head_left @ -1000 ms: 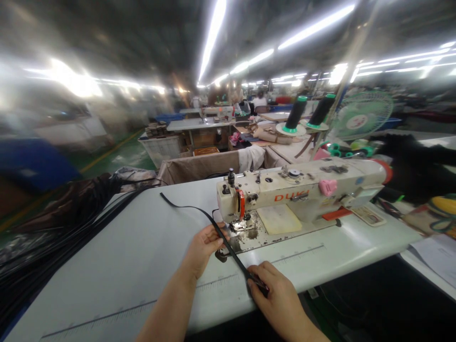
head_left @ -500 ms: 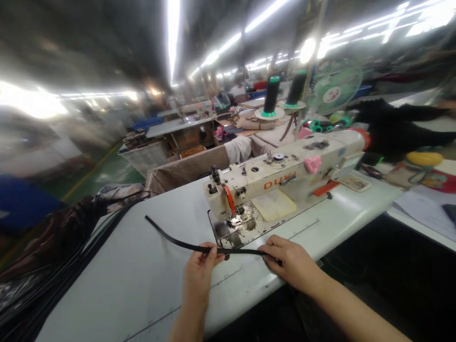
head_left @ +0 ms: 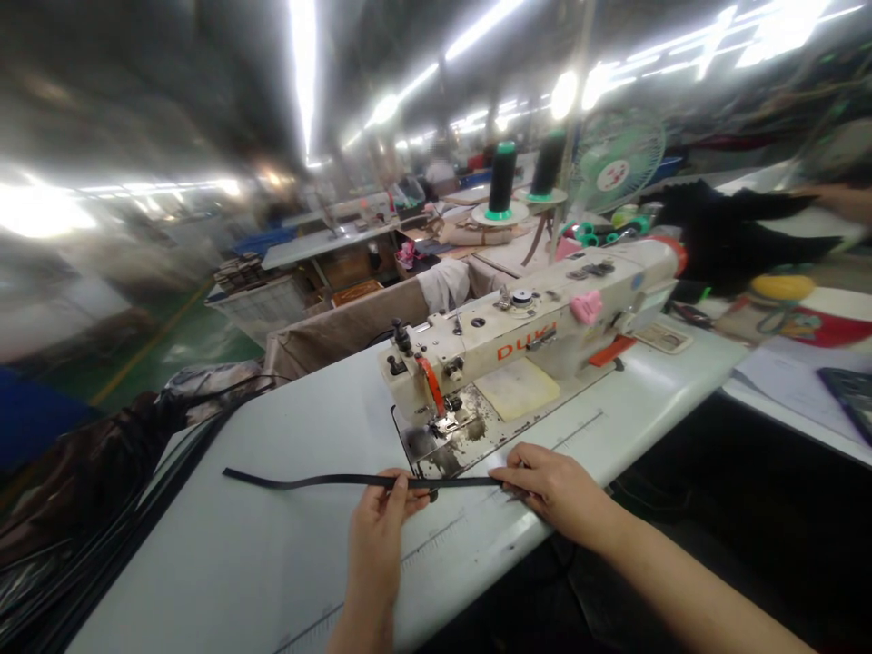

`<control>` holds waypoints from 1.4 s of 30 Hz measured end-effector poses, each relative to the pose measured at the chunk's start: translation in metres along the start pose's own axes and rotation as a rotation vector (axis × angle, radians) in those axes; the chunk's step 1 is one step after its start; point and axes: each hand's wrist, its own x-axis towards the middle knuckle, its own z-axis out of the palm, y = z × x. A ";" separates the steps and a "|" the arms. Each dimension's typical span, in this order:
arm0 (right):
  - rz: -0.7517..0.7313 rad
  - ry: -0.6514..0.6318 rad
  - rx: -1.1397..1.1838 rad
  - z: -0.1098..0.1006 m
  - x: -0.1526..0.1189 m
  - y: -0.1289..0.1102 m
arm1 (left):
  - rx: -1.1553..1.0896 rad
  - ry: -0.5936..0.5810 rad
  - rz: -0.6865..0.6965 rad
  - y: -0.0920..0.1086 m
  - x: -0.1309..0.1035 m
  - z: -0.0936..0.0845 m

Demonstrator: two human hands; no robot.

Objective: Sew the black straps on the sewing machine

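Note:
A narrow black strap stretches between both hands in front of the sewing machine. My left hand pinches it near the middle, thumb on top. From there its free end runs left over the table, with a slight wave. My right hand grips the strap's other visible end, fingers curled over it. Both hands are just in front of the metal needle plate, with the strap apart from the presser foot. What lies under my right fingers is hidden.
Long black strips hang over the table's left side. Two black thread cones and a green fan stand behind the machine. Papers and a dark flat object lie at right. Ruler marks line the white table.
The strap's free end has swung left and down, and more strap now extends left of my left hand. Both hands keep hold of it. The view has shifted slightly.

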 end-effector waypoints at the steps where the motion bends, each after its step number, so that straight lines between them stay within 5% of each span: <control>1: -0.002 0.002 -0.004 0.000 0.000 0.000 | -0.007 -0.004 -0.002 0.000 0.000 0.000; 24: 0.040 0.010 0.056 0.000 0.000 -0.005 | -0.026 0.016 -0.001 -0.001 0.001 0.000; 35: -0.005 -0.182 0.188 0.013 -0.005 -0.063 | -0.043 0.203 0.073 0.002 0.006 0.005; 42: 0.007 -0.189 0.190 0.014 0.002 -0.065 | 0.195 0.221 0.203 -0.002 0.002 0.001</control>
